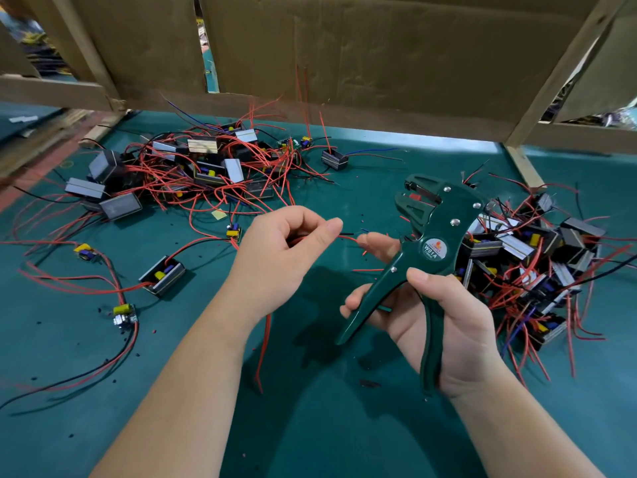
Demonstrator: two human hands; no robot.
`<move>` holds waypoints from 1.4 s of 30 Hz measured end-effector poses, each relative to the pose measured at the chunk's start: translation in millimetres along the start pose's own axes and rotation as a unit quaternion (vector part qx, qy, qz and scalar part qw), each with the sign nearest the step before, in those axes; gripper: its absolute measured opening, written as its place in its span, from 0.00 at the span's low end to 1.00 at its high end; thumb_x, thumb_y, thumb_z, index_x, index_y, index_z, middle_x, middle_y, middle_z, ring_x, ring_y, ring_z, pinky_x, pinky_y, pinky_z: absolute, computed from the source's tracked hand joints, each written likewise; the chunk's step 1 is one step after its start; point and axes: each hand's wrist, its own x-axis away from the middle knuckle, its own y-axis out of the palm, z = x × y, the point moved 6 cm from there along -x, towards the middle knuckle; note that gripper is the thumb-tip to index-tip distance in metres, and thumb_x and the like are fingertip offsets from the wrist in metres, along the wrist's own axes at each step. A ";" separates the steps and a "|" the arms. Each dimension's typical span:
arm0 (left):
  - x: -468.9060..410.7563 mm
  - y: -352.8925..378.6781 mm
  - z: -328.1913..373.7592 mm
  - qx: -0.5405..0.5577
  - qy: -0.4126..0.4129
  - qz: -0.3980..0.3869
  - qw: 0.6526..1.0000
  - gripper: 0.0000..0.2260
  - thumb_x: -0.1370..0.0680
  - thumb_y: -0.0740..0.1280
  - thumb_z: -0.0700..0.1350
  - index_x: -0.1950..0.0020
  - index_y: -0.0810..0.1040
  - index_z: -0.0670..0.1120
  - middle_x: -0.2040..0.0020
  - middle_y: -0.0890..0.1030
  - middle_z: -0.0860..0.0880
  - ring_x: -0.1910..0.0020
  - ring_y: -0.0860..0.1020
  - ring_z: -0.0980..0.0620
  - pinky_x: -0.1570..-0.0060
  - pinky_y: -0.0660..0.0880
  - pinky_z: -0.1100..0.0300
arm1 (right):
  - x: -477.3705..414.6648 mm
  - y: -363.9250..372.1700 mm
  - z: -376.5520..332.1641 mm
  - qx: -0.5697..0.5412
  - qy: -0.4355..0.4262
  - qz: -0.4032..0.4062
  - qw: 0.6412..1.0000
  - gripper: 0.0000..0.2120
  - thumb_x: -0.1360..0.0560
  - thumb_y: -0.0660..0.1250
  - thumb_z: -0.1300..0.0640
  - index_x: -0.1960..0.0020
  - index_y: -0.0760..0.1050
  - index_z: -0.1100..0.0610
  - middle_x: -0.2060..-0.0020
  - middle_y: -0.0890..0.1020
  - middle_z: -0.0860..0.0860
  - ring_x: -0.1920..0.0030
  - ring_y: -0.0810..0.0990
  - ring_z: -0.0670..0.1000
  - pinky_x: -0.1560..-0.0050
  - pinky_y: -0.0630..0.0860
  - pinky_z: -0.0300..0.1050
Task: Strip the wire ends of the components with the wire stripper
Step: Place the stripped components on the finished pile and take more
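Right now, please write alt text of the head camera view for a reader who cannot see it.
The right hand grips a dark green wire stripper, while the left hand pinches thin red and black wires near its head. Heaps of small wired components lie on the teal table.

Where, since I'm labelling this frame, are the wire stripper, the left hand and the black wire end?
wire stripper (435, 250): head view, on its round label.
left hand (275, 251): head view, back of the hand.
black wire end (347, 233): head view, tip past the fingertips.
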 end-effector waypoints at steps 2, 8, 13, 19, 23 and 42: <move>0.9 4.4 -0.1 -0.011 0.000 -0.011 1.000 0.11 0.26 0.69 0.54 0.64 0.78 0.49 0.73 0.72 0.55 0.72 0.67 0.58 0.70 0.65 0.66 | 0.6 1.0 1.4 0.008 0.006 -0.002 1.000 0.24 0.32 0.63 0.59 0.38 0.72 0.68 0.50 0.82 0.62 0.63 0.80 0.63 0.56 0.78 0.62; 0.9 4.3 -2.4 -0.032 -0.005 -0.014 0.999 0.10 0.25 0.70 0.53 0.64 0.78 0.50 0.70 0.80 0.49 0.71 0.73 0.55 0.69 0.68 0.65 | 1.1 1.2 4.4 0.027 0.028 -0.014 0.999 0.23 0.36 0.73 0.60 0.44 0.76 0.67 0.49 0.79 0.62 0.64 0.80 0.64 0.58 0.79 0.62; 1.6 7.0 -4.8 -0.025 -0.024 -0.024 0.999 0.09 0.23 0.69 0.50 0.63 0.78 0.50 0.71 0.80 0.55 0.73 0.71 0.60 0.70 0.66 0.70 | 1.5 2.3 8.1 0.037 0.030 -0.030 0.998 0.20 0.37 0.74 0.58 0.48 0.80 0.65 0.51 0.80 0.63 0.64 0.80 0.65 0.59 0.78 0.63; -1.0 -2.1 -11.8 0.103 -0.103 0.046 0.988 0.11 0.20 0.65 0.48 0.60 0.76 0.46 0.68 0.83 0.53 0.74 0.74 0.59 0.70 0.71 0.70 | 3.5 2.0 17.6 0.098 0.064 -0.054 0.992 0.19 0.35 0.75 0.55 0.46 0.80 0.62 0.50 0.80 0.61 0.62 0.80 0.65 0.57 0.77 0.62; -1.5 -10.4 -10.6 0.133 -0.106 0.066 0.983 0.11 0.19 0.62 0.48 0.60 0.72 0.46 0.80 0.69 0.54 0.78 0.70 0.56 0.75 0.68 0.68 | 5.6 3.6 25.5 0.142 0.098 -0.077 0.982 0.15 0.33 0.70 0.55 0.47 0.81 0.58 0.50 0.80 0.58 0.61 0.81 0.65 0.55 0.76 0.63; 1.9 -5.7 15.1 0.027 0.060 0.027 0.998 0.07 0.21 0.67 0.45 0.59 0.75 0.47 0.75 0.71 0.55 0.77 0.68 0.58 0.75 0.66 0.67 | 11.9 11.7 14.4 0.020 0.179 -0.147 0.972 0.28 0.35 0.75 0.49 0.41 0.78 0.65 0.43 0.69 0.73 0.60 0.81 0.64 0.54 0.77 0.61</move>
